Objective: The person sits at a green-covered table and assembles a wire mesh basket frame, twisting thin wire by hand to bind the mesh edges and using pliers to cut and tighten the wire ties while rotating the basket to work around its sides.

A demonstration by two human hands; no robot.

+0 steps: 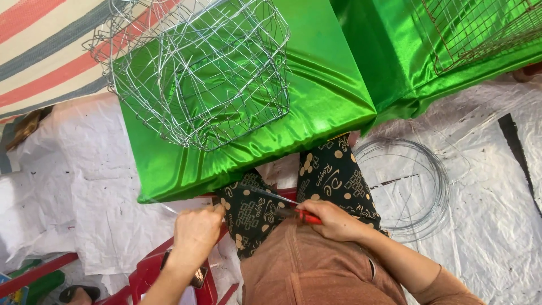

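I note table point(333, 96) draped in glossy green satin; silver wire basket point(197, 68) at near-left corner. Right hand point(333, 220) grasps red-handled pliers point(296, 214); left hand point(197, 229) clenched, contents hidden.

Red-handled pliers point(298, 215): gripped in right hand point(333, 220), lying low over lap against black patterned trousers; red grips poke out from fist toward left, dark metal head mostly hidden.

Thin steel wire point(271, 195): straight, silvery, slanting from pliers up-left across knee toward left hand point(196, 230). Left hand closed in loose fist, seemingly pinching wire's far end; exact contact hard to tell. Wire taut between both hands, just below edge of green satin cloth.
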